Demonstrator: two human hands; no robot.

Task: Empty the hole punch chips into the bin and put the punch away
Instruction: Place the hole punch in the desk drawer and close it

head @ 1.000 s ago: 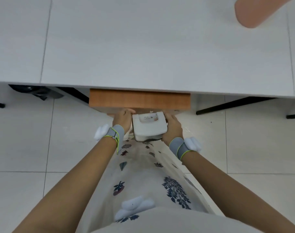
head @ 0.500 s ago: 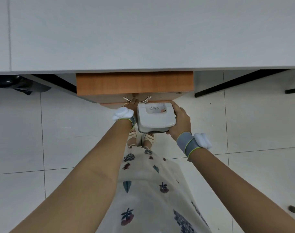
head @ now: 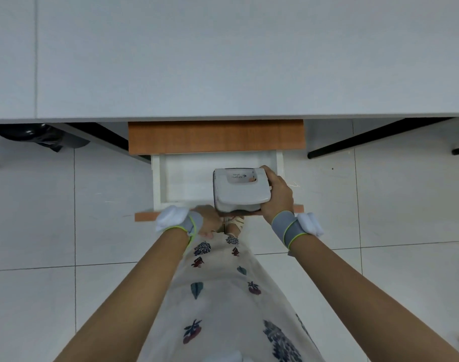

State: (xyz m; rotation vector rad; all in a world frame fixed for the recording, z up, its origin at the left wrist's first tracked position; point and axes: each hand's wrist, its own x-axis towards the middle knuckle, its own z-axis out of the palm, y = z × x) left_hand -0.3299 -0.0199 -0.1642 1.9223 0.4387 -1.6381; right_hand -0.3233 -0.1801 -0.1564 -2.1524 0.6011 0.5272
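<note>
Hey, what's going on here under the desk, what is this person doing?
A person stands at a white desk with the drawer under it pulled open. The left hand is at the drawer's wooden front, apparently on the handle. The right hand grips a grey hole punch from the side and holds it over the drawer's right part, not yet set down. The visible part of the drawer looks bare.
</note>
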